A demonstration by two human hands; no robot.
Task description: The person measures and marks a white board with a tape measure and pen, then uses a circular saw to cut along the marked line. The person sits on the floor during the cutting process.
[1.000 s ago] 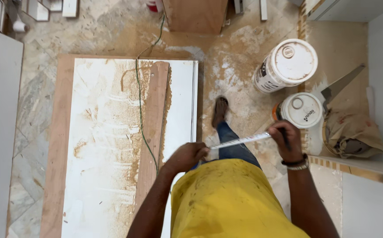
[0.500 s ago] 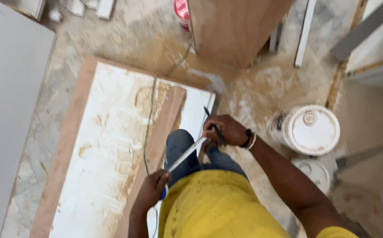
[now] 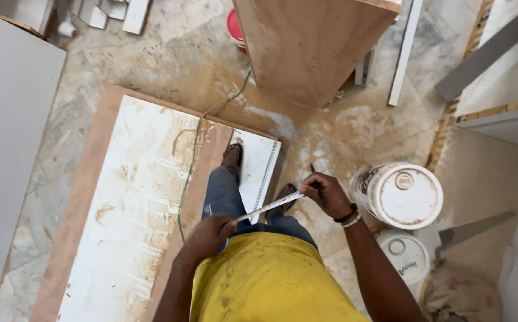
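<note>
A tape measure (image 3: 269, 207) is stretched between both hands above the legs. Its case is gripped in the closed left hand (image 3: 211, 232); its far end, with a pencil (image 3: 316, 181), is pinched by the right hand (image 3: 325, 195). A white bucket (image 3: 403, 195) stands just right.

The person wears a stained yellow shirt (image 3: 268, 277), blue jeans (image 3: 223, 194), dark sandals (image 3: 232, 156), and a dark band beside a beaded bracelet (image 3: 349, 218) on the right wrist.
</note>
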